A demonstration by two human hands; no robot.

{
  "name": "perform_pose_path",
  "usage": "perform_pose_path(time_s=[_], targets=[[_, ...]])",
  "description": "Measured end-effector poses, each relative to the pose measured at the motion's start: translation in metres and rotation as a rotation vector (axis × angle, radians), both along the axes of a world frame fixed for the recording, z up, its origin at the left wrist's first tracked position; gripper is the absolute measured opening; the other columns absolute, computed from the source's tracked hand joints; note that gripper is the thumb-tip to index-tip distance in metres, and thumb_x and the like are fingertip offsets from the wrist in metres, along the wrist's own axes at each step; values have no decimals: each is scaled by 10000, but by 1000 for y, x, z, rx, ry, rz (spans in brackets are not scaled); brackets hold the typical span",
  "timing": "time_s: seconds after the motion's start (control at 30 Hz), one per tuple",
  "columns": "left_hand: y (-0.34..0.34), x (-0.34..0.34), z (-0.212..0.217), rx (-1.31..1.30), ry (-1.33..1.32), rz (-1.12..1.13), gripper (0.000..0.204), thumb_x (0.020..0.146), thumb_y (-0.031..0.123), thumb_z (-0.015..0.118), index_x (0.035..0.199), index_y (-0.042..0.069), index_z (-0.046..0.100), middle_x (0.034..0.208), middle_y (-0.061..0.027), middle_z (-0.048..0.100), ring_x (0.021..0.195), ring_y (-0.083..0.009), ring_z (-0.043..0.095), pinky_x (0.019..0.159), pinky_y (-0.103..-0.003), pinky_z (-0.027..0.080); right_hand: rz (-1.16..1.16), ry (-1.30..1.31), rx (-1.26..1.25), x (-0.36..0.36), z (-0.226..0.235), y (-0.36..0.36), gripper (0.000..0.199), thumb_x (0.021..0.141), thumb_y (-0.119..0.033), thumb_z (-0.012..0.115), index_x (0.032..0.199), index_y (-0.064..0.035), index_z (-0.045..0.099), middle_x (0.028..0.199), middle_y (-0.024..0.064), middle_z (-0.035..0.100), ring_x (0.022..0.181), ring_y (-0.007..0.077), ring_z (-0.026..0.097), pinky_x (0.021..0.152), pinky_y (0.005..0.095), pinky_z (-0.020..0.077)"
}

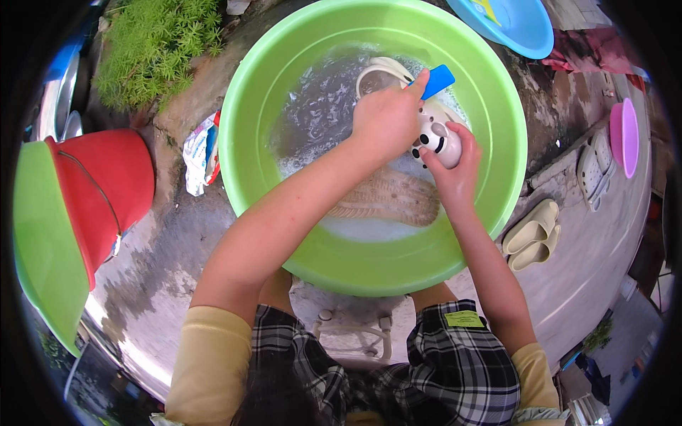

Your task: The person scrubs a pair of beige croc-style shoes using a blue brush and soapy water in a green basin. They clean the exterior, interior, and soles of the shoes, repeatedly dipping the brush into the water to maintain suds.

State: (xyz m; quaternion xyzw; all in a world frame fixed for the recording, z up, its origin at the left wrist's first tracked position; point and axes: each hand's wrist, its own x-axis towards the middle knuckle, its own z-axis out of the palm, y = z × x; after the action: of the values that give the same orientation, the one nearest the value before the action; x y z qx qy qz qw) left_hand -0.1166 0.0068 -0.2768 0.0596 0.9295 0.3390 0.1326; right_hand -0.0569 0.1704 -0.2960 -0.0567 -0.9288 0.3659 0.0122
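In a big green basin [245,92] of sudsy water, a white clog [447,148] with a cartoon face on its toe is tilted upward. My right hand [460,160] grips it round the toe, thumb near the face. My left hand [389,122] is closed on a blue brush [438,80], pressed to the clog's upper. Only the brush's flat blue end shows; its working side is hidden behind my hand. Below my hands a second clog [394,199] lies sole up in the water, partly covered by my left forearm.
A red bucket [117,181] and a green tub [42,227] stand at left. A crumpled packet [200,155] lies beside the basin. A blue basin [522,28] sits at far right. Beige slippers [534,234], grey clogs [593,170] and a purple basin [626,138] are at right.
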Motion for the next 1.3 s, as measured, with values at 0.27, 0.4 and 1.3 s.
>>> perform_pose_path(time_s=[0.27,0.4,1.3], targets=[[-36,52,-25,56,84,-24,534,951,146,541,1460,271,437,864,-151,622,745,-356,632,671,-469,499,-25,-50,-52,-3,-3,4,660,678,-154,829,1265,-157,528,1211,157,517,1203,303,493,987,425,448],[-60,58,-47,-17,76,-49,565,920,103,578,1424,336,475,832,-132,598,754,-351,621,694,-458,497,-350,-311,-774,-18,-12,26,766,766,-194,803,1406,-97,393,1198,118,599,1020,184,628,800,313,528],[-29,53,-29,168,111,-328,537,958,201,527,1475,267,400,858,-175,653,762,-365,650,680,-478,522,-686,-831,-1161,-20,-16,38,566,862,-605,611,1265,-214,543,1213,55,615,1065,232,612,831,417,497]])
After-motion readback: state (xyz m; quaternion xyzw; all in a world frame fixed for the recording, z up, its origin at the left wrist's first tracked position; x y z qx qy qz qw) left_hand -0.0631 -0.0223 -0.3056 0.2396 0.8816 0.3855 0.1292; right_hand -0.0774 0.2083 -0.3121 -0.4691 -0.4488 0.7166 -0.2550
